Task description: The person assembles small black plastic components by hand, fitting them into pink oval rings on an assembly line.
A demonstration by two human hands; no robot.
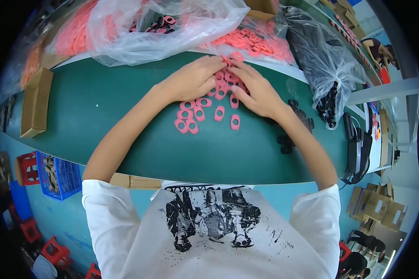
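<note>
At the far middle of the green table, a loose pile of pink oval plastic pieces with holes [221,87] lies between my two hands. My left hand [196,78] reaches in from the left, its fingers stretched over the far edge of the pile. From the right comes my right hand [256,89], fingers extended onto the pieces and thumb apart at the near side. Both hands look open and cupped about the pile; the fingertips partly hide the pieces there. Several more pink pieces [186,114] lie flat and scattered nearer to me.
Clear plastic bags [167,42] of pink parts line the far edge. Black parts [286,139] lie beside my right forearm, and a bag with black parts [328,104] sits beyond. An open cardboard box [36,103] stands left. A blue crate [60,176] is below; another person [379,51] works far right.
</note>
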